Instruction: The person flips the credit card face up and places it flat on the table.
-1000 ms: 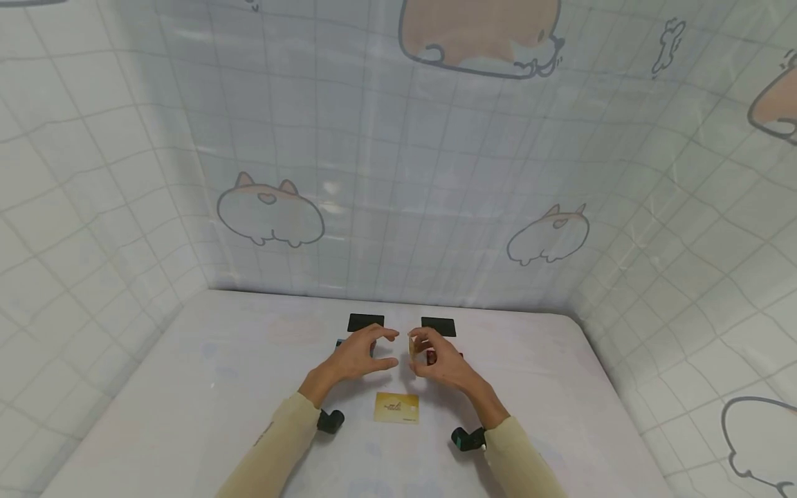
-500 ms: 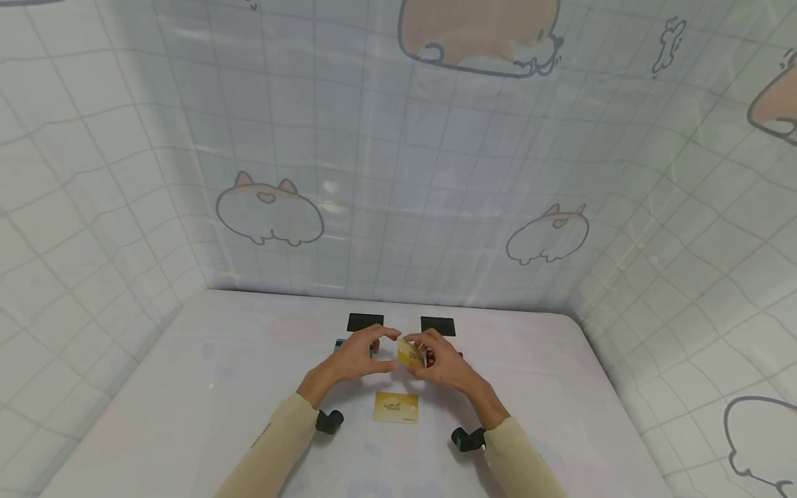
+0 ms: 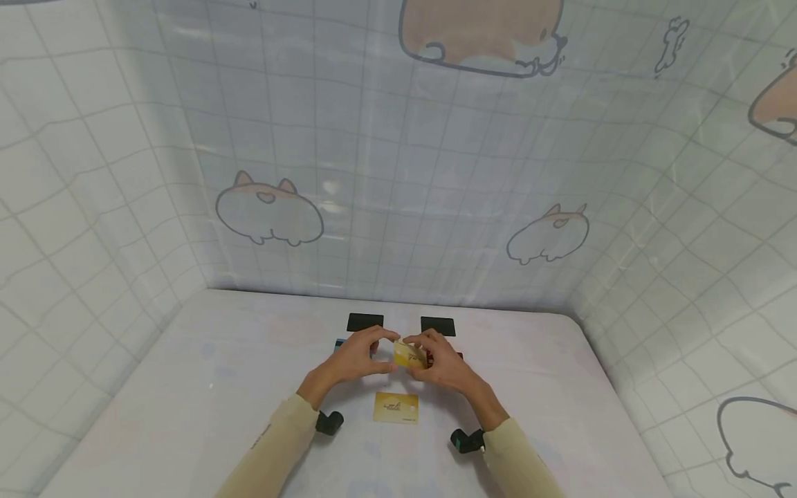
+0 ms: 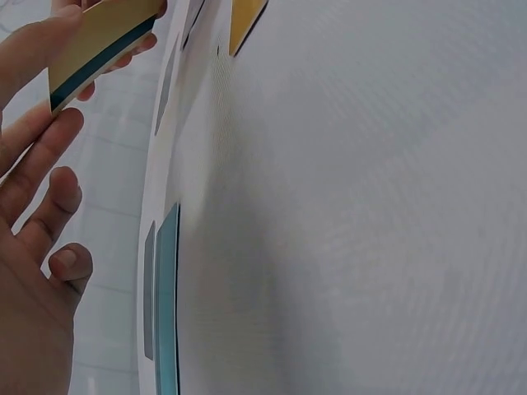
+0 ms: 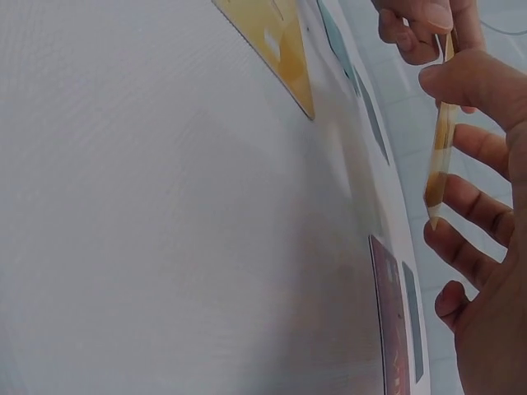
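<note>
A yellow bank-style card [image 3: 406, 354] is held up off the table between both hands. My left hand [image 3: 358, 354] pinches its left end with thumb and fingertips, while my right hand [image 3: 443, 361] grips the right end. The back of this card [image 4: 107, 41], with a dark stripe, faces the left wrist view. In the right wrist view the card [image 5: 441, 152] shows nearly edge-on, the right thumb pressing it from one side and fingers behind. A second yellow card [image 3: 396, 408] lies flat on the table, nearer the body than the hands.
Beyond the left hand lies a blue card [image 4: 167, 304], mostly covered by that hand in the head view. A dark red card [image 5: 390, 313] lies beyond the right hand. Two black flat rectangles [image 3: 365, 322] rest near the table's back edge. A patterned curtain [image 3: 398, 207] surrounds the table.
The held card has turned from edge-on to showing its yellow face, and its left end has come to the left fingertips. The hands have barely shifted.
</note>
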Available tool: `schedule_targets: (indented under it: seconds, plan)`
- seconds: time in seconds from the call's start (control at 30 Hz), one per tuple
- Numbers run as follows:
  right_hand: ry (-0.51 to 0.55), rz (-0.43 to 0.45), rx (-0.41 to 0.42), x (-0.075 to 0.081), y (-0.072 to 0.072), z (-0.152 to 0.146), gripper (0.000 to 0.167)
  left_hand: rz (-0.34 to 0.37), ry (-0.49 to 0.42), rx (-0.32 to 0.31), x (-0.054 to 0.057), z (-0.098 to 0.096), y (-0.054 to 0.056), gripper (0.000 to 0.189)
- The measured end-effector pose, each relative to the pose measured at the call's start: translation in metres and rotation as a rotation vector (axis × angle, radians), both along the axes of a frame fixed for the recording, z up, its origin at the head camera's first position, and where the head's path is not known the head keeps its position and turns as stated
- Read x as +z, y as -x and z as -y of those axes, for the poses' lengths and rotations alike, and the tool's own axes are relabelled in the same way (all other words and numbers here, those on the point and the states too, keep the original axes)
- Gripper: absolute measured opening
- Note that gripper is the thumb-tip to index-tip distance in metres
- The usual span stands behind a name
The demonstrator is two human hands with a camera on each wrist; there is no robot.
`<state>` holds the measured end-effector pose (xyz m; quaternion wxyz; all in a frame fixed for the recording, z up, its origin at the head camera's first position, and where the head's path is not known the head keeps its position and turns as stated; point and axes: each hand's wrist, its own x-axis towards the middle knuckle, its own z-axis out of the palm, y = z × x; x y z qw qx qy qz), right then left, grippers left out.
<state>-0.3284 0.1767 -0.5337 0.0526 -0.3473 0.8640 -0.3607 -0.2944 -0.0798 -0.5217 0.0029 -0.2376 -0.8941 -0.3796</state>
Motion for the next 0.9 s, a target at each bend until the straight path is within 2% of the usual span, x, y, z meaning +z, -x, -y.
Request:
schedule_targets:
  seconds: [0.4, 0.67, 0.9]
  plan:
    - [-0.049, -0.063, -0.016, 0.002, 0.003, 0.001, 0.052, -0.009, 0.052, 0.034, 0.002, -0.002, 0.0, 0.059]
    - [-0.08, -0.115, -0.002, 0.003, -0.005, 0.002, 0.054, 0.0, 0.101, 0.058, 0.001, -0.005, -0.009, 0.06]
    - [-0.114, -0.159, -0.004, 0.006, -0.013, 0.001, 0.056, -0.004, 0.089, 0.066, 0.0, -0.005, -0.015, 0.057]
